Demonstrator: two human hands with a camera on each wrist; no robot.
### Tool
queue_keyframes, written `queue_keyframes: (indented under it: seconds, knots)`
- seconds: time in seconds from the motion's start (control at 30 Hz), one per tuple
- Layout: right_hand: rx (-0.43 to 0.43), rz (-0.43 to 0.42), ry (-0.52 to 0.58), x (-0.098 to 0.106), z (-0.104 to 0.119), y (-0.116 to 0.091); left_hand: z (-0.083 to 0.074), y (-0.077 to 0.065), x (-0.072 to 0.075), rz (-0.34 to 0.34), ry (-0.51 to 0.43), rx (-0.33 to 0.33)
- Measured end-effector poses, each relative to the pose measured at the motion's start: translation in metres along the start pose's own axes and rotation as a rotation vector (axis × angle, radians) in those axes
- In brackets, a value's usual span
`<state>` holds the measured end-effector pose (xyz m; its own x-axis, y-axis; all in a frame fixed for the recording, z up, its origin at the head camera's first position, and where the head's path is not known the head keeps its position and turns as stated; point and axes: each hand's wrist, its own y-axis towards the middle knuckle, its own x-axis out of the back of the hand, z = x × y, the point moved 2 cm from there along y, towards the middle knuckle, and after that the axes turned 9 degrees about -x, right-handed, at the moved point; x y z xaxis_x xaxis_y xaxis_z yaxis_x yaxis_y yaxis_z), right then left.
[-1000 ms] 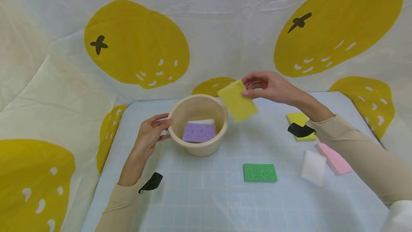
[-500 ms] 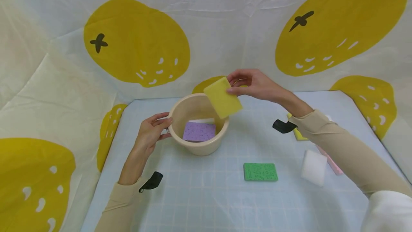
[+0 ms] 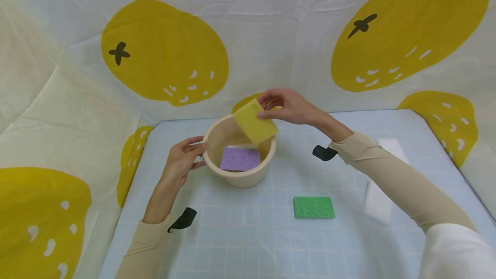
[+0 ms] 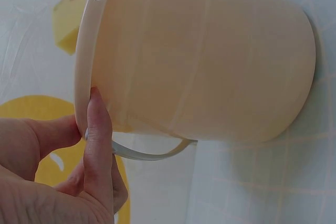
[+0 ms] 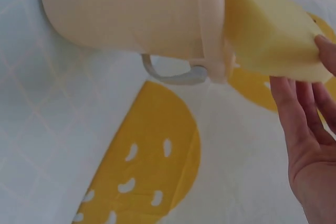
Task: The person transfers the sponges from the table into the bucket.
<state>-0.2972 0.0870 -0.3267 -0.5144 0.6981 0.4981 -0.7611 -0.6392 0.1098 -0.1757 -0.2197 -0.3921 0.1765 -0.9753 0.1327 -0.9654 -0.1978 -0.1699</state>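
Observation:
A beige bucket (image 3: pixel 248 180) stands near the back of the table. My left hand (image 3: pixel 182 158) pinches its left rim between thumb and fingers, and in the left wrist view a grey handle (image 4: pixel 152 153) shows beside those fingers. My right hand (image 3: pixel 288 106) pinches a yellow sponge (image 3: pixel 254 122) by its upper right edge. The sponge is tilted over the bucket's back right rim, its lower part across the opening. Inside the bucket lie a purple sponge (image 3: pixel 240 159) and a pale one mostly hidden behind it.
A green sponge (image 3: pixel 314 207) lies on the tiled-pattern table cover (image 3: pixel 240 236), right of the bucket. Farther right are a white sponge (image 3: pixel 376 203) and another white piece (image 3: pixel 393 147), both partly behind the right sleeve. A fruit-print sheet (image 3: pixel 263 46) rises behind the table.
My right hand has carried the yellow sponge leftward, from beside the bucket to over its opening. The right sleeve now covers the yellow and pink sponges on the table. My left hand stays put.

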Motion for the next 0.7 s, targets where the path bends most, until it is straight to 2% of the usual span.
queue_keyframes:
  seconds: [0.3,0.7]
  knots:
    - [0.022,0.036,-0.114,-0.020,0.001,0.012,-0.001,-0.001,-0.001,0.006,0.010,0.000]
    - [0.107,0.107,-0.419,-0.051,0.010,0.026,0.000,-0.001,0.000,-0.006,0.023,0.009]
